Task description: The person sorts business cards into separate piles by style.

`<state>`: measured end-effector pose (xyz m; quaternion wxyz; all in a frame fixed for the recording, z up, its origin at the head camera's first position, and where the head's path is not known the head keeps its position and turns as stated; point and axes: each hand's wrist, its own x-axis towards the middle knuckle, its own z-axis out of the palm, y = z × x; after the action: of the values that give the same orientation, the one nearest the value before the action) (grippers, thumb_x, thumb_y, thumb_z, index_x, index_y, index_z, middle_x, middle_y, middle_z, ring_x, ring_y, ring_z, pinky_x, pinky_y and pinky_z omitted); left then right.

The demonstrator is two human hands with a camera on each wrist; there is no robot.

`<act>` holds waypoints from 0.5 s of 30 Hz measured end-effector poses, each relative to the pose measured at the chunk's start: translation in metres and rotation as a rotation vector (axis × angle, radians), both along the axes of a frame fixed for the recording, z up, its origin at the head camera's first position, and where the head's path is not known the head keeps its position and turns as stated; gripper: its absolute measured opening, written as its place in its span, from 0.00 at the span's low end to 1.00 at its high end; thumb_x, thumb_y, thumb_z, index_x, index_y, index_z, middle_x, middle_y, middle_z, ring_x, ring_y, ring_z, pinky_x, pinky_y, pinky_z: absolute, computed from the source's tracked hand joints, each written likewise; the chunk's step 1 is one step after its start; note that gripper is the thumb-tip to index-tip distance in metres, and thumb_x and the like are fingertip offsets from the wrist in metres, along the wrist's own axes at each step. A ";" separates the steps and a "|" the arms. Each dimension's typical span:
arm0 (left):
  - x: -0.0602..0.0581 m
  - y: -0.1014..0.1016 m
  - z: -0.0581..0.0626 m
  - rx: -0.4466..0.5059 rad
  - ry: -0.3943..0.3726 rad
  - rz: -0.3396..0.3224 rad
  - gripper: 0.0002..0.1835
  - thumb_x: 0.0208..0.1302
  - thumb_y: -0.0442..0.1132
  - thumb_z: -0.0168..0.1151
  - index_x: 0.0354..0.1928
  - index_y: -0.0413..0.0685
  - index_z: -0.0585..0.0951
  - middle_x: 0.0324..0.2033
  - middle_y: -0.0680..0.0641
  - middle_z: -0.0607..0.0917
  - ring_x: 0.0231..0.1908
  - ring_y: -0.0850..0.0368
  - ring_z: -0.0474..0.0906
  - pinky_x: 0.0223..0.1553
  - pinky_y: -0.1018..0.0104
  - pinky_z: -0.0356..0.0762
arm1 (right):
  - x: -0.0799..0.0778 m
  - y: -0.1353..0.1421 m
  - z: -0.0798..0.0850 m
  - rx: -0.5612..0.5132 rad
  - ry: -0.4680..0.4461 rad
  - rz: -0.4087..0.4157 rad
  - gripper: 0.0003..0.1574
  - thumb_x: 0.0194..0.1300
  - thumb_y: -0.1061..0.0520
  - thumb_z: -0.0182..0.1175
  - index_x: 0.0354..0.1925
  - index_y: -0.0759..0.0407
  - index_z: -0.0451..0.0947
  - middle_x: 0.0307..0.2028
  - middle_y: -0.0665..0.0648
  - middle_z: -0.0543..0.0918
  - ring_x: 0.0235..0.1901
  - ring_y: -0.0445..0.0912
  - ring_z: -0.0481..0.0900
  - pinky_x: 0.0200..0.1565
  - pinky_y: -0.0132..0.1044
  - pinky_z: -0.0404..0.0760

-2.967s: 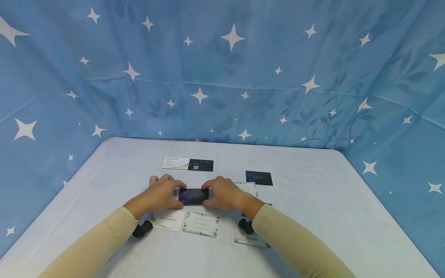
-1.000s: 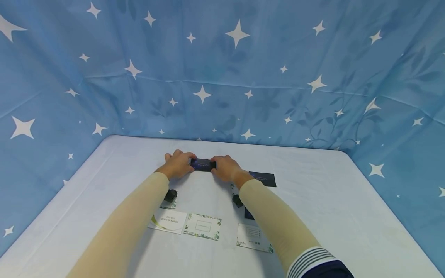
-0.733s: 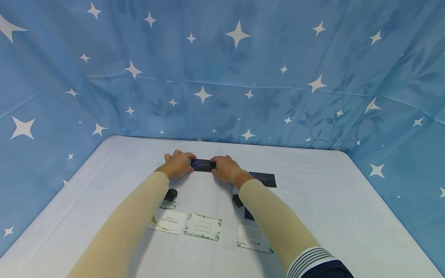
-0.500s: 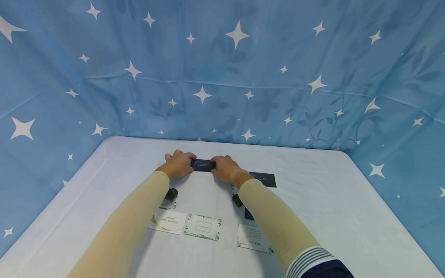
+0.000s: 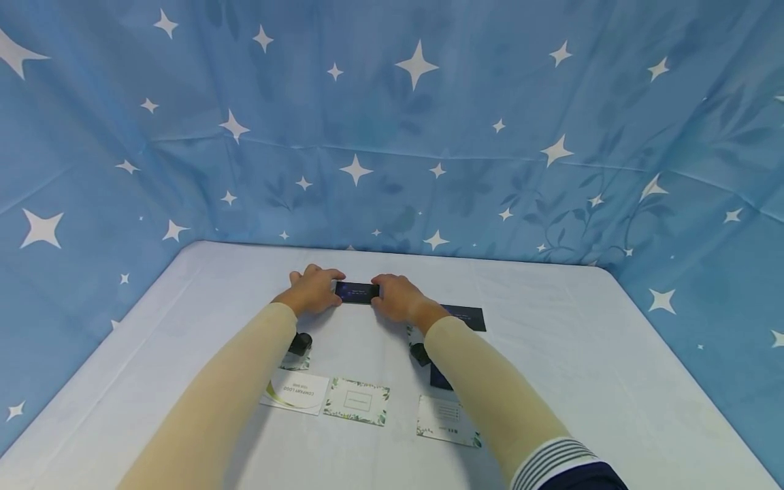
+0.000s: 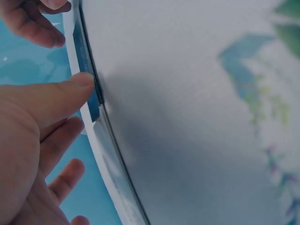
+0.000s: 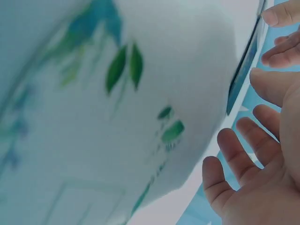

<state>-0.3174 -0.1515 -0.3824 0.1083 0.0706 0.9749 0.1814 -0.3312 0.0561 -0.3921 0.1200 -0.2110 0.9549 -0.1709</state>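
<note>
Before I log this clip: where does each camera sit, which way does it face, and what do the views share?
Head: worn on the head, facing forward and down at the white table and starry curtain; both sleeves, left hand and right hand show.
Left wrist: facing past the left hand's thumb at the dark card; the right hand's fingers show upper left.
Right wrist: facing past the right hand at the same card; the left hand's fingers show upper right.
Shared: both wrist views show the card, both hands and blurred leaf print.

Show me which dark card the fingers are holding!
The farthest-back dark card: fingers grip both its ends. The other two dark cards, partly hidden by the right arm, have no fingers on them.
</note>
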 end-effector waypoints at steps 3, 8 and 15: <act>0.002 0.000 0.003 0.006 0.008 -0.009 0.31 0.66 0.45 0.68 0.71 0.54 0.72 0.58 0.41 0.76 0.63 0.44 0.60 0.55 0.42 0.51 | 0.002 0.007 0.004 -0.046 -0.015 0.000 0.33 0.74 0.49 0.57 0.73 0.54 0.66 0.71 0.56 0.68 0.71 0.52 0.63 0.68 0.48 0.60; 0.006 0.004 0.005 0.044 0.024 -0.037 0.31 0.66 0.47 0.68 0.71 0.55 0.73 0.58 0.43 0.77 0.63 0.45 0.61 0.55 0.42 0.51 | 0.009 0.022 0.011 -0.112 -0.039 -0.007 0.34 0.72 0.49 0.60 0.72 0.53 0.68 0.68 0.55 0.72 0.67 0.52 0.68 0.66 0.50 0.64; 0.017 0.021 0.009 0.118 0.056 -0.105 0.31 0.65 0.47 0.69 0.69 0.55 0.74 0.59 0.45 0.77 0.64 0.45 0.61 0.55 0.42 0.50 | 0.024 0.047 0.021 -0.155 -0.036 0.014 0.35 0.70 0.50 0.64 0.71 0.55 0.69 0.66 0.53 0.74 0.64 0.53 0.72 0.63 0.51 0.69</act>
<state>-0.3005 -0.1304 -0.3731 0.0861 0.1329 0.9601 0.2306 -0.3076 0.1033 -0.3708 0.1218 -0.2233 0.9349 -0.2474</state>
